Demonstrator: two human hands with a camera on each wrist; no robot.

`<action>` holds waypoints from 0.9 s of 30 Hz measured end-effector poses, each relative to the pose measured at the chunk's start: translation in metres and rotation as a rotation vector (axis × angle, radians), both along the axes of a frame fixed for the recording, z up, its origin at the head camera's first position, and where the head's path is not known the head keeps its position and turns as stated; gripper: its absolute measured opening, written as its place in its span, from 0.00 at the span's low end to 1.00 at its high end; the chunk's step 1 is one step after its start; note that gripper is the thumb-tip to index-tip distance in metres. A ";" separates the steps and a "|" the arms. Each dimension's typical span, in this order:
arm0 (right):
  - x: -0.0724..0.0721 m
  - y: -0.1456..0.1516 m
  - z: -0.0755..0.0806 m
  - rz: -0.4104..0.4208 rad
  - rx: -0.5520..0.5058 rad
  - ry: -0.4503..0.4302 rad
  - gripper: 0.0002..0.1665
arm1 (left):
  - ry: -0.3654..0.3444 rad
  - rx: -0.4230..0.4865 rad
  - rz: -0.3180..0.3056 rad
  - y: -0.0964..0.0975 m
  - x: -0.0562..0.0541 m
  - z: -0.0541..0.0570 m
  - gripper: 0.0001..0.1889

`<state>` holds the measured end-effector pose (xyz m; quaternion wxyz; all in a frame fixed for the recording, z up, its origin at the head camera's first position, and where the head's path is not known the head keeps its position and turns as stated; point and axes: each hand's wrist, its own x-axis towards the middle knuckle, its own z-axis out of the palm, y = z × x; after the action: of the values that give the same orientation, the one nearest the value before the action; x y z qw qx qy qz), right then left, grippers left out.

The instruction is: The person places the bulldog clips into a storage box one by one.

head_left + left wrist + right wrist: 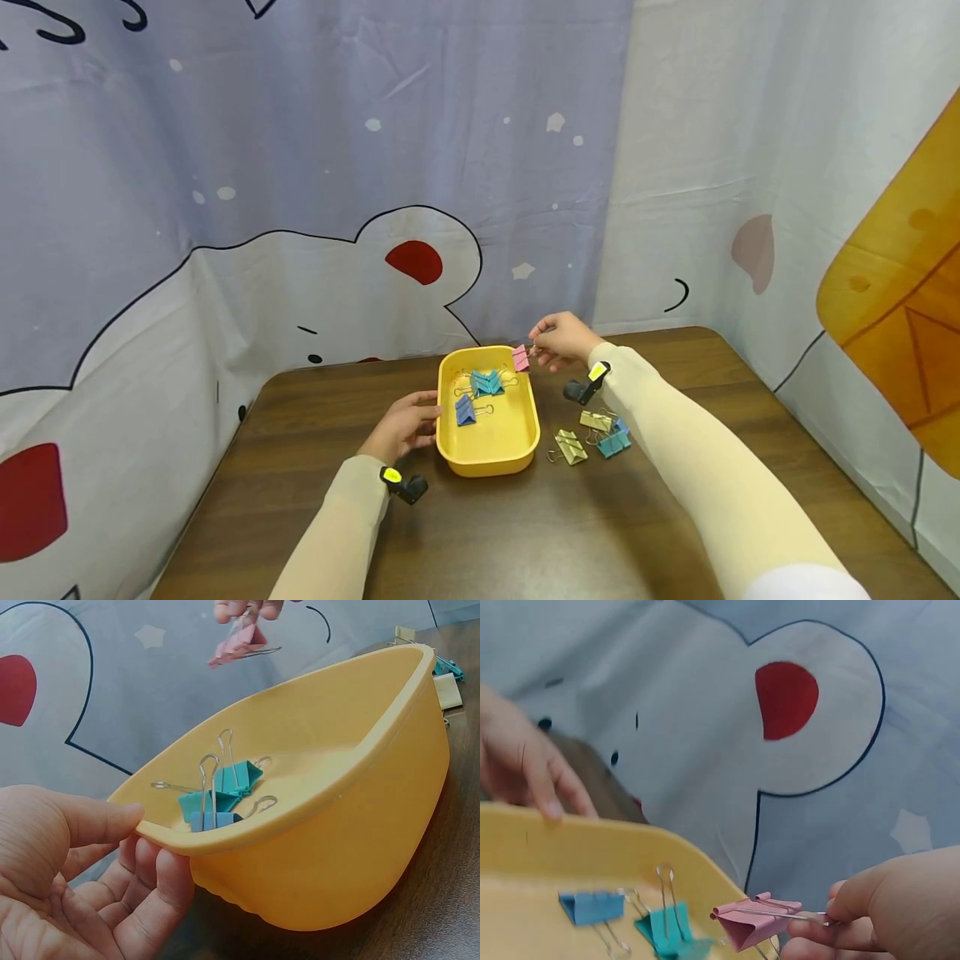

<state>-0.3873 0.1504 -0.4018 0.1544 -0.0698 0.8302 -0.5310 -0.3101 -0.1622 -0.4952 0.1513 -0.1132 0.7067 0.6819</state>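
Observation:
A pink binder clip [761, 919] hangs by its wire handle from the fingers of my right hand [567, 337], over the far right rim of a yellow plastic bin [487, 460]. My left hand [408, 427] grips the bin's left rim, thumb on top and fingers curled beneath, as the left wrist view shows. Inside the bin lie teal binder clips [487, 382] toward the back and a blue binder clip [465, 410] nearer the left wall.
Right of the bin, on the brown wooden table [480, 533], sit a gold binder clip [571, 447], another gold clip [596, 421] and a teal clip [614, 443] with a bit of blue beside it. A printed curtain [420, 125] hangs behind the table.

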 end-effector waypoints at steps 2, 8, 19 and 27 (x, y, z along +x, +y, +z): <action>0.000 -0.005 -0.001 -0.015 -0.072 -0.033 0.09 | 0.003 -0.003 0.000 0.000 0.000 0.000 0.24; 0.003 -0.020 -0.004 -0.010 -0.122 -0.063 0.12 | 0.005 -0.010 0.006 -0.001 0.000 0.000 0.24; 0.004 -0.040 -0.030 0.014 -0.124 -0.090 0.17 | 0.010 0.012 0.005 -0.001 -0.001 -0.003 0.24; 0.009 -0.046 -0.042 -0.005 -0.128 -0.114 0.15 | 0.017 0.015 -0.004 0.001 -0.002 -0.002 0.25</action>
<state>-0.3785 0.1044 -0.4440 0.1954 -0.0473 0.7847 -0.5863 -0.3120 -0.1616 -0.4970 0.1476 -0.1047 0.7029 0.6879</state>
